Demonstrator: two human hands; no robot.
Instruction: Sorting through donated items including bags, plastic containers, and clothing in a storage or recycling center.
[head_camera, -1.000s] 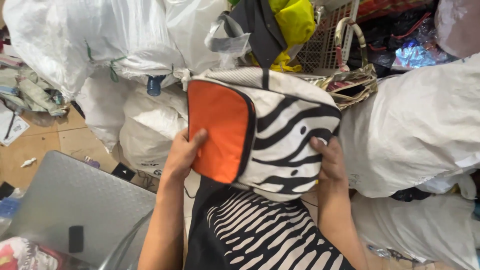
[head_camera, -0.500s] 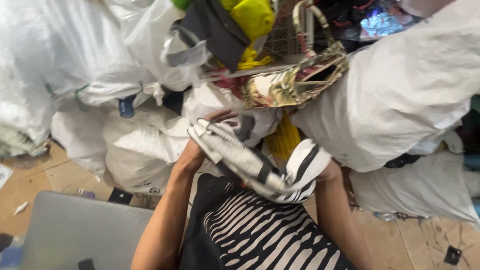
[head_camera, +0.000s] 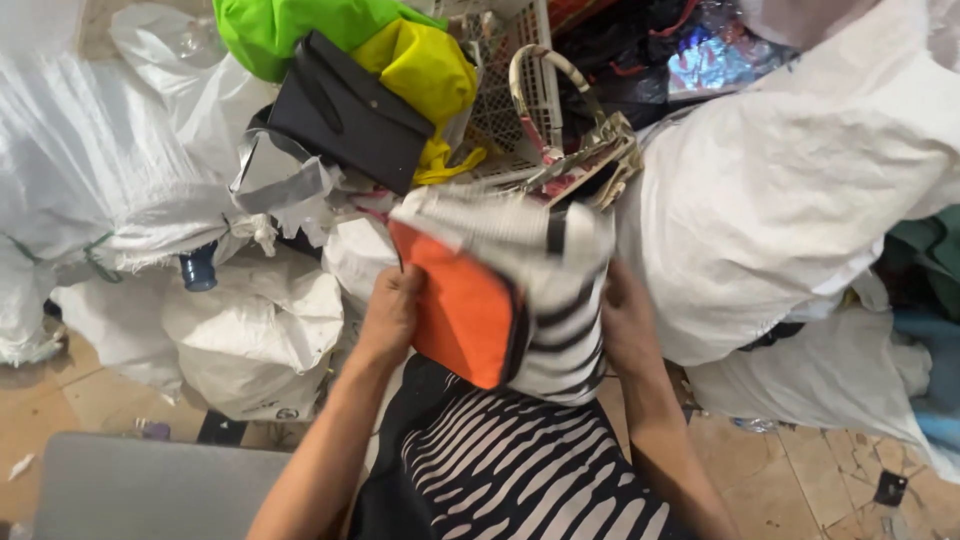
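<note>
Bag upright again, amid sacks

Bag between left hand and right hand; sacks left of the left hand, large sack right of the right hand, basket behind.

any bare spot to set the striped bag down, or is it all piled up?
Mostly piled. Both hands, left hand and right hand, hold the striped bag against white sacks. Bare patches: the grey flat surface at lower left, the tan floor beside it, and tiled floor at lower right. Everything above is heaped: black bag, basket.
</note>
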